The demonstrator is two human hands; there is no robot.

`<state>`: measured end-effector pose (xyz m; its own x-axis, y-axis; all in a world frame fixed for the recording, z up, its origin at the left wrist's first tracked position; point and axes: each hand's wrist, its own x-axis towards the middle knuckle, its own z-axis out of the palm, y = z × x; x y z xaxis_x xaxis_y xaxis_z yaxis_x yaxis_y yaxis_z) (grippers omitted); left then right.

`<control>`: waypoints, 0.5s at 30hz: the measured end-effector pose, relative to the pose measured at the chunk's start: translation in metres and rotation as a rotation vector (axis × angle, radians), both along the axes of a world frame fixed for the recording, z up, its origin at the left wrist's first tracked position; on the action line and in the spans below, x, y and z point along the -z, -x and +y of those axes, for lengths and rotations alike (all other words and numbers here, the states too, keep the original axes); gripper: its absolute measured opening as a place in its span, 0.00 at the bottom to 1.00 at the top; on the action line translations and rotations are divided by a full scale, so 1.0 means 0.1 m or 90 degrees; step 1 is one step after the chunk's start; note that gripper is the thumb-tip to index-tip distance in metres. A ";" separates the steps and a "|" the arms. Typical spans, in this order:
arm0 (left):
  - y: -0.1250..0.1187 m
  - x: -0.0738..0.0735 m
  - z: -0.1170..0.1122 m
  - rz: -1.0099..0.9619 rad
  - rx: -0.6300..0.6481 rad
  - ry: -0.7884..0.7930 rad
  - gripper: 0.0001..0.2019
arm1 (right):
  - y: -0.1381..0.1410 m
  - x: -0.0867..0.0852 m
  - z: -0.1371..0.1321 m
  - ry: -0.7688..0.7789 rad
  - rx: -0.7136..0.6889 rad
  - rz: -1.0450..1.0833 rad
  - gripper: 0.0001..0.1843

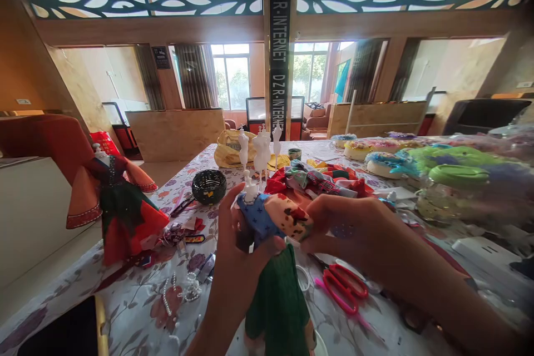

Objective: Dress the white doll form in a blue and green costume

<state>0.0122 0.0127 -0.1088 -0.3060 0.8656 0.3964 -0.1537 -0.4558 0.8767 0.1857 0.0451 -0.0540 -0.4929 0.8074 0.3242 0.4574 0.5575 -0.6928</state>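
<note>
A small white mannequin (pixel 251 189) stands in front of me, dressed in a blue patterned top (pixel 259 216) and a long green skirt (pixel 278 295). Beads ring its neck. My left hand (pixel 246 256) is closed around the mannequin's torso, thumb across the waist. With thumb and fingers, my right hand (pixel 334 222) pinches the end of a cream floral sleeve (pixel 287 214) at the mannequin's shoulder. Red-handled scissors (pixel 344 286) lie under my right forearm. Part of the torso is hidden by my left fingers.
To the left stands a mannequin in a red and green dress (pixel 120 200). A black woven basket (pixel 209 187), pearl strings (pixel 169 295) and a phone (pixel 62 328) lie nearby. Bare white mannequins (pixel 262 150), fabric scraps (pixel 321 178) and a green-lidded jar (pixel 454 192) are farther back.
</note>
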 end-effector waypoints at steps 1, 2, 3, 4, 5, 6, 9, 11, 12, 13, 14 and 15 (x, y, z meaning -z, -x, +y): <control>0.02 0.00 0.00 -0.005 0.008 0.002 0.39 | 0.01 0.00 -0.02 -0.011 0.000 -0.010 0.06; 0.03 0.01 -0.01 -0.011 0.015 0.005 0.39 | 0.02 0.00 -0.03 -0.016 -0.004 -0.018 0.05; 0.05 0.00 -0.02 -0.016 0.023 0.009 0.39 | 0.03 0.00 -0.05 -0.019 -0.011 -0.021 0.05; 0.06 0.00 -0.03 -0.017 0.031 0.010 0.40 | 0.03 0.00 -0.05 -0.018 -0.016 -0.021 0.04; 0.07 0.00 -0.04 -0.013 0.036 0.012 0.40 | 0.03 0.00 -0.06 -0.015 -0.022 -0.022 0.05; 0.08 -0.01 -0.06 -0.004 0.034 0.015 0.40 | 0.03 -0.01 -0.06 -0.010 -0.028 -0.022 0.06; 0.11 -0.03 -0.09 0.032 0.010 0.014 0.38 | 0.02 0.00 -0.05 0.018 -0.062 -0.017 0.09; 0.12 -0.06 -0.08 0.059 0.000 0.004 0.38 | 0.01 0.01 -0.04 0.025 -0.085 -0.004 0.06; 0.12 -0.07 -0.08 0.072 0.001 -0.004 0.38 | 0.01 0.02 -0.03 0.023 -0.094 0.003 0.06; 0.12 -0.09 -0.06 0.085 0.003 -0.011 0.39 | 0.01 0.04 -0.03 0.019 -0.103 0.012 0.08; 0.13 -0.10 -0.05 0.097 0.005 -0.014 0.39 | 0.02 0.06 -0.02 0.017 -0.105 0.022 0.09; 0.13 -0.11 -0.03 0.109 0.004 -0.016 0.38 | 0.03 0.08 -0.02 0.017 -0.105 0.034 0.09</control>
